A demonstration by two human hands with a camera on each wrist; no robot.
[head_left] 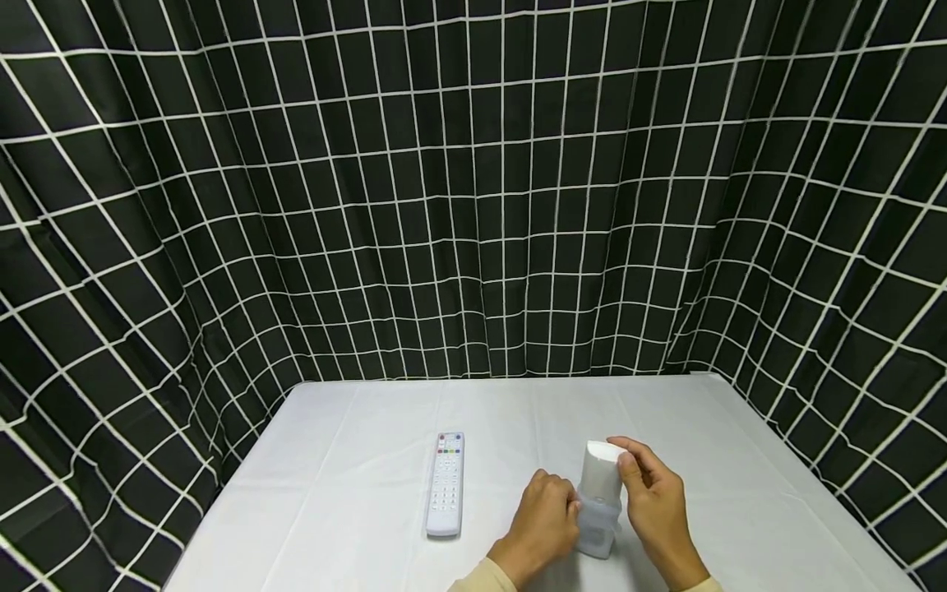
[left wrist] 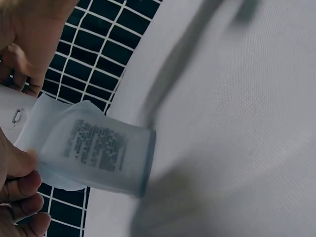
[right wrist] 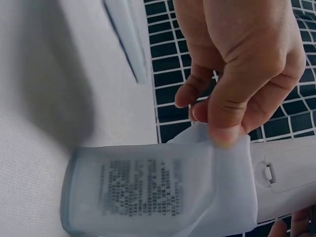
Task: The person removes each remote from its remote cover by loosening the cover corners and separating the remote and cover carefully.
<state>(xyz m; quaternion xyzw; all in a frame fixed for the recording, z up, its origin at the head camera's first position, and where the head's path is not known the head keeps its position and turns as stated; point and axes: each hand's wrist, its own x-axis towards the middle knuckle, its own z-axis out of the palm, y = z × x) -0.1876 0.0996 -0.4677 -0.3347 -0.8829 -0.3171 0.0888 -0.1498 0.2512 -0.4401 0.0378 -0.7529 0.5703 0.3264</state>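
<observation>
A white remote control (head_left: 602, 469), its battery-cover latch visible in the wrist views, stands upright over the table. Around its lower part sits a translucent silicone sleeve (head_left: 596, 530), its upper edge folded back, with print showing through it. My left hand (head_left: 543, 520) pinches the folded edge of the sleeve between thumb and fingers (right wrist: 224, 136). Thumb and fingers of my right hand (head_left: 657, 503) grip the top end of the remote. The sleeve's lower end is close over the table.
A second white remote control (head_left: 445, 483), buttons up, lies on the white-covered table (head_left: 355, 460) to the left of my hands. Black curtains with a white grid (head_left: 473, 205) hang behind the table and at both sides.
</observation>
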